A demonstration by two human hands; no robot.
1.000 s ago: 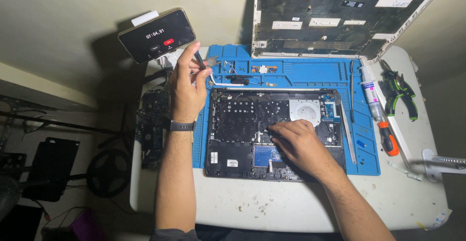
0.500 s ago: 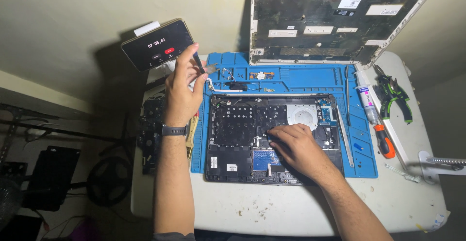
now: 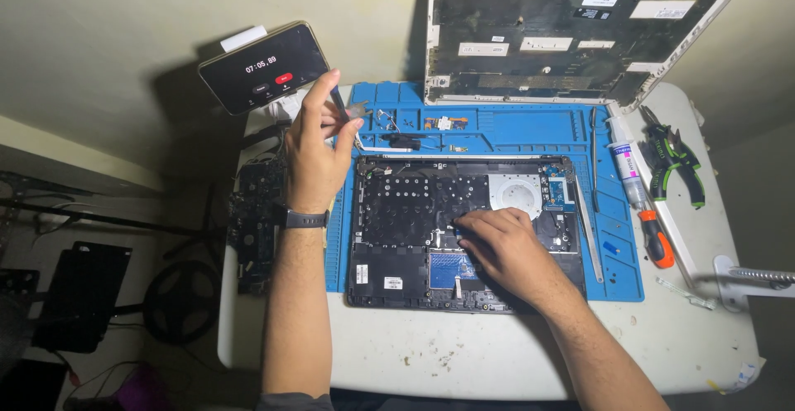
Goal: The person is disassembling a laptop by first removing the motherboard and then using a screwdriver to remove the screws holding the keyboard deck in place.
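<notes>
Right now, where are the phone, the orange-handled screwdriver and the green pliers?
phone (image 3: 265, 67), head view, middle of its dark screen.
orange-handled screwdriver (image 3: 658, 241), head view, on the orange handle, right of the blue mat.
green pliers (image 3: 675, 162), head view, where the green handles meet, on the white table.

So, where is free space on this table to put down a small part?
Bare tabletop lies in front of the open laptop base, between the forearms. The blue mat's right edge is crowded by the screwdriver, tube and pliers.
</notes>
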